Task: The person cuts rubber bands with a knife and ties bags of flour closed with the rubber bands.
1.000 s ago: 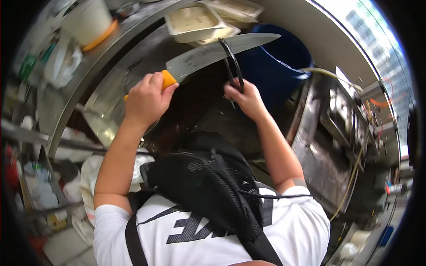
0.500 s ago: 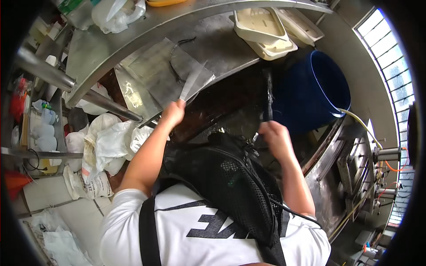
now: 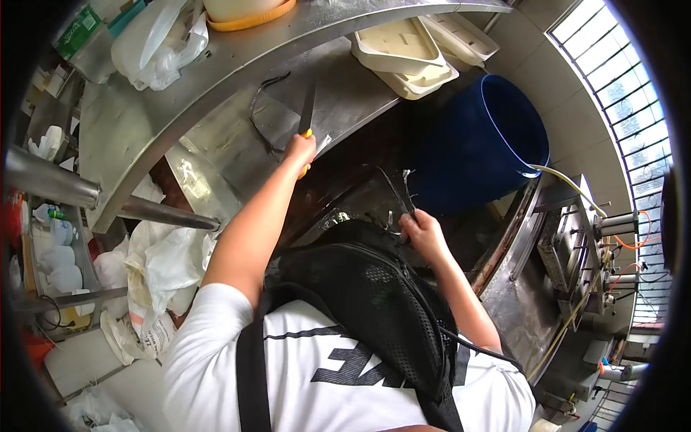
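My left hand [image 3: 300, 150] is wrapped round the yellow handle of a large knife [image 3: 309, 108], whose blade points up and away over the lower metal shelf [image 3: 338, 93]. In my right hand [image 3: 423, 232] the fingers are closed on a thin black strip [image 3: 394, 189] that sticks up from them; its exact nature is unclear. A similar dark strand [image 3: 253, 115] lies curved on the lower shelf, left of the blade. The black mesh bag [image 3: 353, 281] on my chest hides what is just below my hands.
A blue barrel [image 3: 471, 147] with a hose stands ahead right. Pale plastic trays [image 3: 399, 47] sit on the shelf. The curved metal counter edge [image 3: 180, 115] runs at the left. Metal machinery [image 3: 576, 245] is at the right, white bags [image 3: 173, 252] at lower left.
The knife was first seen broadside beside the black strip, then swung left; its blade now stands edge-on. My right hand came down and back with the strip. The camera view has shifted too.
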The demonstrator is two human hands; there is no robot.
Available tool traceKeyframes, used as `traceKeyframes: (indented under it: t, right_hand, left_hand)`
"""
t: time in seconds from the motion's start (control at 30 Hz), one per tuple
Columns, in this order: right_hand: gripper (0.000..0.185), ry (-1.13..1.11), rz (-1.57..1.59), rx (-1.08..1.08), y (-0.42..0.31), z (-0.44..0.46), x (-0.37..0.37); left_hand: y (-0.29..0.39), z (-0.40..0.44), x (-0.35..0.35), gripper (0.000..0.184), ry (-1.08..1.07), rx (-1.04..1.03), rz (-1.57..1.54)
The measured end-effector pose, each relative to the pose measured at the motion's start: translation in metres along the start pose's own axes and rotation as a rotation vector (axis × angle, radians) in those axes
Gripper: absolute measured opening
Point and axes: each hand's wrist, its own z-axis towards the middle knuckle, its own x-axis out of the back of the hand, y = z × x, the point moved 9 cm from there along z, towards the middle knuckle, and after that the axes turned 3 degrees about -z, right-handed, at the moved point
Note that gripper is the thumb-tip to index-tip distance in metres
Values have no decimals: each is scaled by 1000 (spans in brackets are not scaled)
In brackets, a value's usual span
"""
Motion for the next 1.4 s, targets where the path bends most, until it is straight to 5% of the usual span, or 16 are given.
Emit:
traceKeyframes:
  t: [0.1, 0.17, 0.27, 0.37, 0.43, 0.47, 0.53, 0.6, 0.7, 0.73, 0.8, 0.93, 1.1, 1.2, 1.27, 1.4]
  right_hand:
    - [30, 3, 7, -36, 0, -3, -8]
    - [29, -10, -28, -63, 3, -2, -12]
    - [28, -24, -7, -118, -1, -3, -16]
    - [26, -11, 179, -161, -8, 9, -20]
    - [25, -27, 316, -195, -23, 23, -31]
    - [25, -45, 449, -225, -30, 32, -41]
    - [27, -32, 774, -241, -47, 56, -61]
    - [28, -85, 1002, -183, -82, 72, -68]
    - [26, 142, 1156, -181, -86, 114, -61]
    - [24, 184, 1139, -160, -90, 122, -54]
    - [23, 187, 1244, -171, -86, 143, -52]
    - [26, 29, 1225, -233, -110, 162, -82]
    - [46, -484, 900, -141, -176, 192, -129]
    - [44, -726, 503, 59, -177, 205, -158]
    - [40, -643, 127, 211, -162, 214, -166]
    - [38, -638, -176, 415, -101, 234, -184]
  left_hand:
    - [23, 62, -31, 48, -77, 17, -90]
    - [42, 110, -59, 37, -159, -173, -283]
    - [96, 61, -57, 36, -114, -508, -184]
    - [99, -27, -71, 27, -394, -696, -26]
    - [73, -105, -96, 30, -870, -360, -181]
    - [51, -135, -108, 51, -1046, -217, -260]
    - [19, -181, -115, 66, -1192, 177, -586]
    - [33, -216, -104, 62, -1491, 115, -874]
    - [33, -214, -65, 51, -1383, -40, -545]
    - [45, -210, -47, 30, -1212, -132, -506]
    - [46, -190, -15, 18, -1002, -235, -349]
    - [71, -168, 59, 17, -771, -240, -354]
    - [108, -77, 234, 44, 152, -591, -37]
    - [82, -24, 288, 58, 349, -430, 84]
    - [57, -11, 288, 67, 451, -307, 728]
    - [-27, -24, 276, 60, 456, -132, 585]
